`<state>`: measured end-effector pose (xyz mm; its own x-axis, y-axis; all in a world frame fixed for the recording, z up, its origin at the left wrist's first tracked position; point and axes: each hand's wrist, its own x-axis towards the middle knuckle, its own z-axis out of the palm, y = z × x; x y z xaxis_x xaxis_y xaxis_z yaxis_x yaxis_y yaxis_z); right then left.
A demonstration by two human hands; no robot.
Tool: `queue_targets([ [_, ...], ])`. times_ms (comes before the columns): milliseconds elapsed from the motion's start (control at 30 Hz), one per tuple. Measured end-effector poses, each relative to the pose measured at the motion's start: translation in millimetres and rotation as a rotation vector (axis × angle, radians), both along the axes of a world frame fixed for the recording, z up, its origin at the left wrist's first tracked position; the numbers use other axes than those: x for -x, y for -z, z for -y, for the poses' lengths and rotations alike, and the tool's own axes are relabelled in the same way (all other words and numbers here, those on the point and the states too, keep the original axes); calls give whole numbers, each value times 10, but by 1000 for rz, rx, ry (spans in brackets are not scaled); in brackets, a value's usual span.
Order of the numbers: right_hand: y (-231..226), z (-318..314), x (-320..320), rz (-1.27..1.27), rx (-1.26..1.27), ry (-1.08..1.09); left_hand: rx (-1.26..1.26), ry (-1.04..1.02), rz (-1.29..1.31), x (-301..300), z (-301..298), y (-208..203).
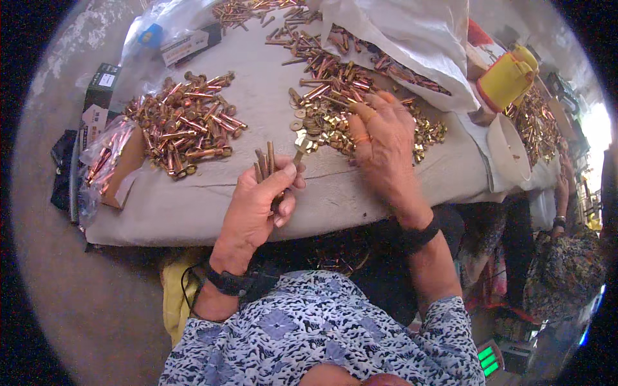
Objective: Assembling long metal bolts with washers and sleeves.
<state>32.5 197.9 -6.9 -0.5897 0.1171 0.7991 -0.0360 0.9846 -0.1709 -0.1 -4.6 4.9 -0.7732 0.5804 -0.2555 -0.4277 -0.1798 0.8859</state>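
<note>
My left hand (264, 196) is closed around several bolts (270, 157) at the table's near edge, their shanks pointing up. Between its thumb and forefinger one more bolt (300, 153) points away, close to shiny brass-coloured pieces (308, 143). My right hand (383, 128), slightly blurred, reaches over a pile of small brass-coloured nuts (428, 135). Its fingers are bent and apart, with orange bands on two of them. Loose bolts (322, 67) lie just beyond its fingertips, and flat round washers (312, 124) sit to its left.
A heap of copper-coloured bolts (187, 122) lies on the left of the covered table (257, 83). A white sack (405, 38) spills bolts at the back. Farther right are a yellow container (508, 77) and a white bowl (505, 151). Another person's arm (562, 193) shows at far right.
</note>
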Motion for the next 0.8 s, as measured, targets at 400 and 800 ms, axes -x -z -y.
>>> queue_targets([
  [400, 183, -276, 83, 109, 7, -96, 147, 37, -87, 29, 35, -2],
  [800, 127, -105, 20, 105, 161, -168, 244, -82, -191, -11, 4, -23],
])
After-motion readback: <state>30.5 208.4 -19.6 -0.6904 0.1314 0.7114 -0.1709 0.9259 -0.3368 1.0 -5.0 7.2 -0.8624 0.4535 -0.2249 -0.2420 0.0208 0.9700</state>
